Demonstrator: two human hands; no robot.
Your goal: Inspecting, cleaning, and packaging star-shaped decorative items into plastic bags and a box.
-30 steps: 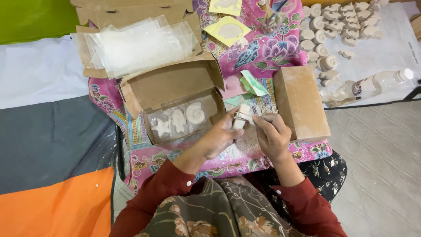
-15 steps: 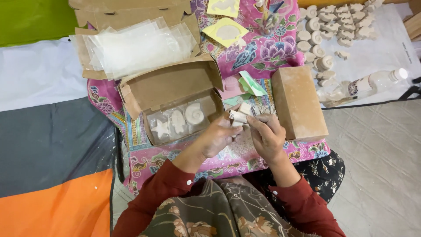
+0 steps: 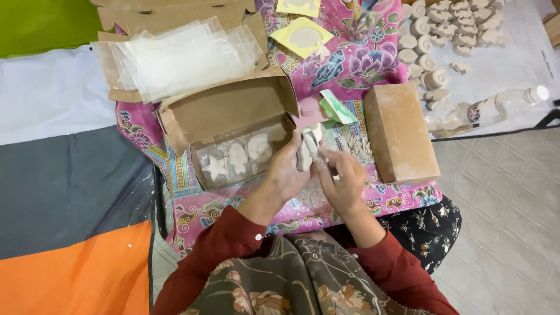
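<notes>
Pale figure (image 3: 307, 153) gripped by both hands, beside open box (image 3: 233, 125).

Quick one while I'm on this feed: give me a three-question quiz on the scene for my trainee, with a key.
1. True or false: the left hand holds a pale moulded piece.
2. Which shape lies at the left end of the row in the open cardboard box? A) star B) ring C) cube
3. Fill in: the closed brown box lies on the person's ____ side.

Key
1. True. The left hand grips the piece while the right hand works at it, both over pale dust on the floral cloth.
2. A. The star piece sits leftmost, under a clear film.
3. Right, beside the hands.
</notes>
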